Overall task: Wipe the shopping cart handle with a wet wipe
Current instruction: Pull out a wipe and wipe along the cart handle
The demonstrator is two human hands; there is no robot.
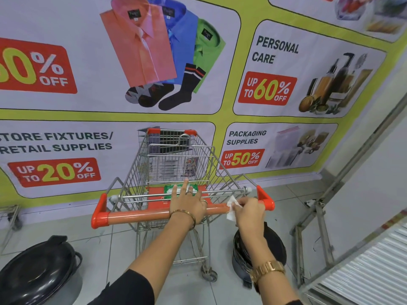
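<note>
A wire shopping cart point(174, 155) stands in front of me with an orange handle point(141, 215) running across its near end. My left hand point(187, 203) reaches over the handle's middle, fingers spread, onto a green-and-white wipe pack point(170, 189) lying on the cart's orange child seat flap. My right hand point(248, 211) pinches a small white wet wipe point(231, 209) against the right part of the handle, just left of the orange end cap point(265, 198).
A wall banner with sale adverts point(154, 62) rises right behind the cart. Black lidded bins stand on the tiled floor at the lower left point(39, 271) and under my right arm point(273, 245). A metal frame point(319, 227) and white slatted panel point(374, 265) stand to the right.
</note>
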